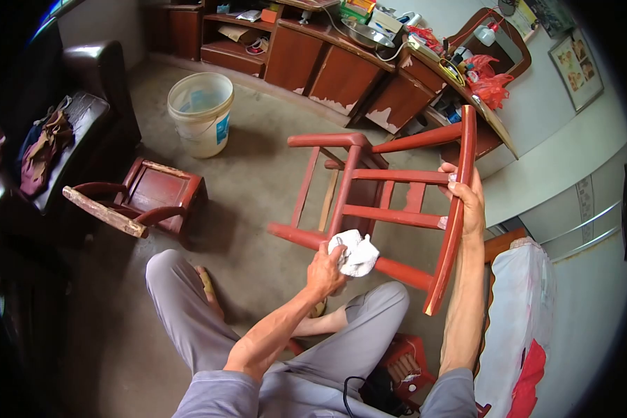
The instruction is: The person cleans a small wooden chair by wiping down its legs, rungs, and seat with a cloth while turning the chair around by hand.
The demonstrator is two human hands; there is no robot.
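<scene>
A red wooden chair (355,215) is tipped over in front of me, its top rail on the right and its legs pointing left. My right hand (469,202) is wrapped round that top rail, near the back slats. A crumpled white cloth (359,253) is bunched in my left hand (326,272), whose fingers are closed on it. The cloth is against the chair's lower side, where the seat frame meets the back post. Pale worn spots show at the ends of the top rail and slats.
A small worn wooden chair (157,191) stands to the left, near a white bucket (205,111). Beyond are a dark sofa (94,76) with clothes on it and peeling red cabinets (348,76). A covered piece of furniture (519,306) is close on my right.
</scene>
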